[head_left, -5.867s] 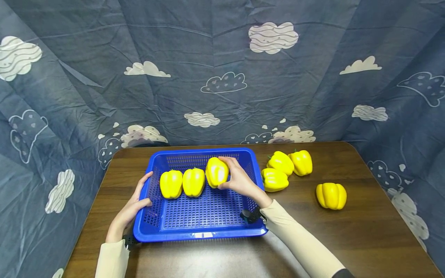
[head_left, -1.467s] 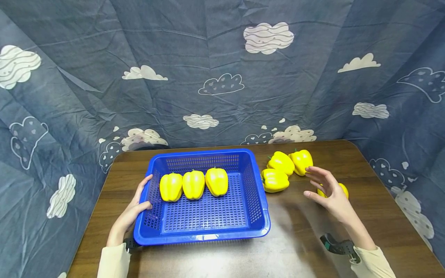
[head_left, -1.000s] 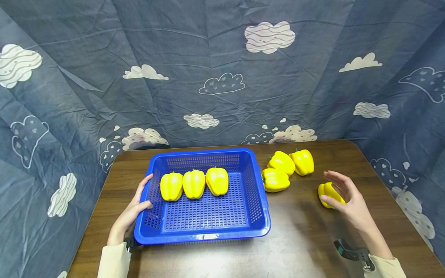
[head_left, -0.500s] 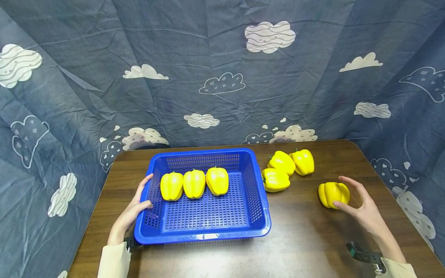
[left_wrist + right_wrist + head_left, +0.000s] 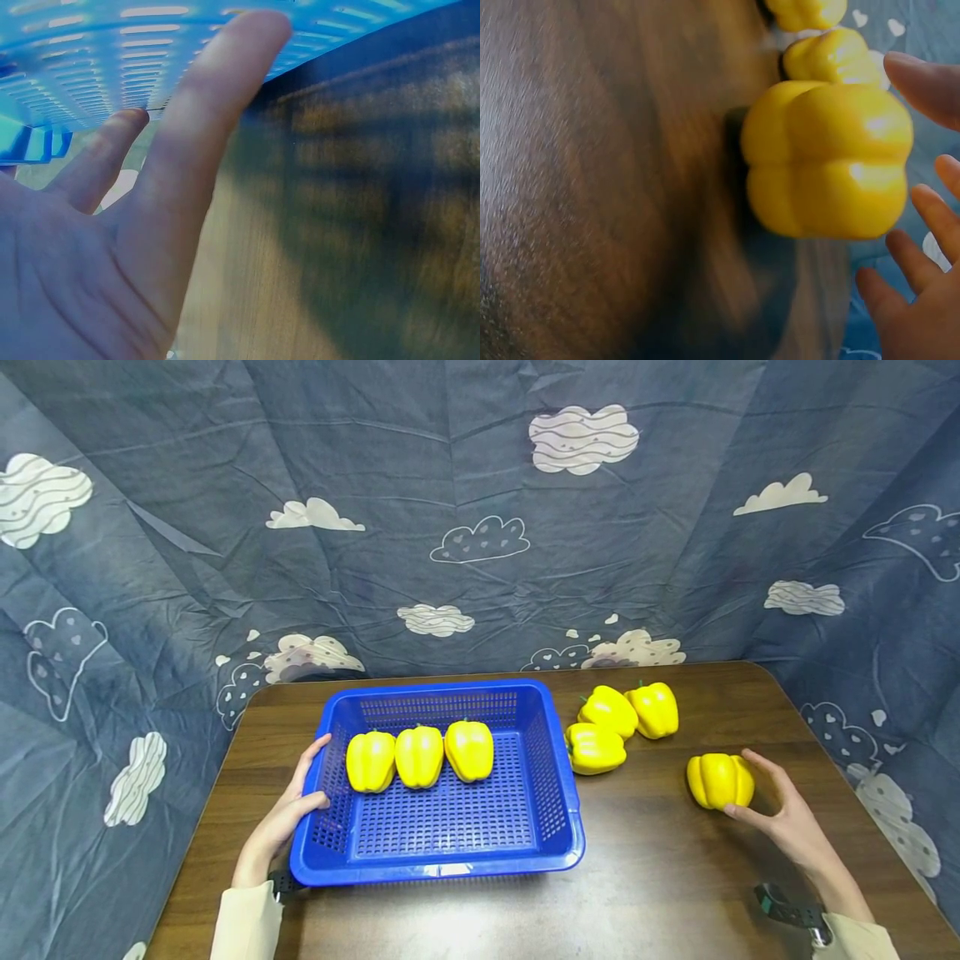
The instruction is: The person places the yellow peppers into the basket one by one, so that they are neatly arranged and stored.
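Third pepper has settled in the blue basket.

Free tabletop, lone pepper right, basket left

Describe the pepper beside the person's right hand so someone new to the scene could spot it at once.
On the brown table, look right of the blue basket, past the cluster of three yellow peppers. The lone pepper lies farther right and nearer the person, beside the right hand. Unlike those bunched neighbours, it touches no other pepper.
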The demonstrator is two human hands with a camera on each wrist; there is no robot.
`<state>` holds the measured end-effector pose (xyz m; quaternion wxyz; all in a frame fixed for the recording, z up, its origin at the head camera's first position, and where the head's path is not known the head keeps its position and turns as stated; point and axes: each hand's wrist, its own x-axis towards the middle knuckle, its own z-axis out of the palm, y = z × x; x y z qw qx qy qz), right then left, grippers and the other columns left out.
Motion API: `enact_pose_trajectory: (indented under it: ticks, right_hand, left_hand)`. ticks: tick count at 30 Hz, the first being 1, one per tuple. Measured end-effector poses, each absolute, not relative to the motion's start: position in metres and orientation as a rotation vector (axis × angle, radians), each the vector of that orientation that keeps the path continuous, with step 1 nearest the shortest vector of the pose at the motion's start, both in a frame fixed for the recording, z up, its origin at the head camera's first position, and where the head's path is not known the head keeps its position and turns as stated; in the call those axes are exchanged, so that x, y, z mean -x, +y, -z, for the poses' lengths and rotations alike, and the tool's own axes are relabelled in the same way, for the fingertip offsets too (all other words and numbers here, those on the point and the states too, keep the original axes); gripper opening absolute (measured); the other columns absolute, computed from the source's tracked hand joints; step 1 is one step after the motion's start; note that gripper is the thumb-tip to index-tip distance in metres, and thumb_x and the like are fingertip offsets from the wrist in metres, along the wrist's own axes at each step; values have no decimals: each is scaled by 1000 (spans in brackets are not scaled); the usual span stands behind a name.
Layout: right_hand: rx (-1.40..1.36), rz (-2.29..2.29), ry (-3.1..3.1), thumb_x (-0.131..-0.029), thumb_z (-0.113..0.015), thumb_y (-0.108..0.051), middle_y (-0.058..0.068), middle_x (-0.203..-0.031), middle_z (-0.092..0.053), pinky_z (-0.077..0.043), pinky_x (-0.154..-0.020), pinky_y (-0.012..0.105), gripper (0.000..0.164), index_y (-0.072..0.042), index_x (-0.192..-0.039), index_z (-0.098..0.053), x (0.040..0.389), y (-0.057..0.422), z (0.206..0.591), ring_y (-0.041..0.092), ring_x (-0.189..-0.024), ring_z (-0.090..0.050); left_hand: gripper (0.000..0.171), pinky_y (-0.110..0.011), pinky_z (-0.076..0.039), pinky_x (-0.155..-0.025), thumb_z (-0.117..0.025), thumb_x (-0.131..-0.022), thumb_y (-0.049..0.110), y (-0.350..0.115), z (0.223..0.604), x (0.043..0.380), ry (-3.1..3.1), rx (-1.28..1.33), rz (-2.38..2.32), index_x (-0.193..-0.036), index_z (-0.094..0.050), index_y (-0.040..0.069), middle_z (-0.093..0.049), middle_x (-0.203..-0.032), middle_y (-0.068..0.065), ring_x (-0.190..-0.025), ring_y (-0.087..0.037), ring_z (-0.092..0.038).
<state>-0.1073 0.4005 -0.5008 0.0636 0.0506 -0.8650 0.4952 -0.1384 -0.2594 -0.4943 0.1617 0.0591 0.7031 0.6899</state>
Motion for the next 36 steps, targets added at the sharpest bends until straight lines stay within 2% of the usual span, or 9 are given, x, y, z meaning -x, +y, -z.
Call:
enact_pose_trajectory:
  ticks: [5, 8, 13, 16, 19, 22, 26, 30, 36]
  right_hand:
    - [-144, -1494, -2614, -84, -65, 3, -11, -149, -28, -12, -97, 4, 84, -12, -152, -20, 110, 405, 510, -12, -125, -21]
    - [-120, -1494, -2614, -84, -66, 0, -9, -152, -23, -7, -107, 19, 83, -12, -152, -20, 110, 405, 513, -11, -128, -18]
    - [-23, -1502, -2662, -85, -67, -8, 6, -158, -10, 4, -105, 62, 85, -13, -153, -16, 112, 404, 516, 22, -143, -2]
    - [22, -1509, -2686, -85, -68, -10, 15, -158, -4, 3, -101, 68, 87, -14, -154, -13, 113, 404, 518, 41, -140, 1]
    - [24, -1526, -2678, -85, -68, -7, 17, -157, -4, -3, -106, 62, 88, -13, -154, -12, 114, 403, 520, 41, -140, -1]
    - [9, -1499, -2668, -84, -68, -3, 17, -155, -8, -14, -111, 33, 88, -12, -153, -13, 115, 402, 521, 30, -142, -5]
    - [18, -1436, -2666, -83, -70, -2, 22, -151, -12, -20, -93, 3, 88, -12, -152, -16, 116, 401, 524, 20, -142, -7]
    - [57, -1413, -2657, -81, -72, -3, 28, -147, -13, -23, -89, 1, 88, -9, -152, -19, 116, 399, 523, 26, -141, -9]
    - [127, -1374, -2632, -79, -74, -5, 25, -144, -18, -27, -86, 1, 87, -8, -150, -23, 115, 396, 523, 22, -136, -17]
  left_hand:
    - [89, -53, -34, -92, -43, -78, -4, -260, 495, 139, 2016, -172, -1965, -152, -7, 28, 4, -154, -16, -130, -46, -17]
    - [89, -53, -35, -92, -43, -78, -4, -260, 495, 139, 2005, -176, -1974, -152, -7, 28, 4, -154, -16, -130, -47, -17]
    - [89, -53, -36, -91, -43, -78, -4, -259, 495, 138, 1987, -169, -1986, -152, -7, 30, 3, -154, -16, -130, -47, -17]
    - [88, -53, -37, -90, -43, -78, -3, -259, 494, 138, 1977, -161, -1988, -152, -7, 30, 3, -154, -16, -130, -48, -18]
    - [89, -52, -37, -90, -43, -78, -3, -258, 494, 138, 1984, -152, -1985, -152, -8, 31, 2, -153, -16, -130, -47, -19]
    - [89, -52, -36, -91, -43, -78, -4, -258, 495, 138, 1986, -156, -1987, -152, -8, 30, 2, -153, -16, -130, -47, -19]
    - [89, -52, -36, -91, -43, -78, -4, -259, 495, 138, 1985, -169, -1992, -152, -7, 30, 2, -153, -16, -130, -47, -18]
    - [89, -51, -36, -91, -43, -78, -4, -259, 496, 139, 1989, -174, -1991, -152, -8, 30, 2, -153, -16, -130, -46, -18]
    - [90, -47, -37, -91, -42, -77, -6, -260, 496, 139, 1982, -190, -2009, -152, -8, 29, -1, -152, -18, -128, -45, -21]
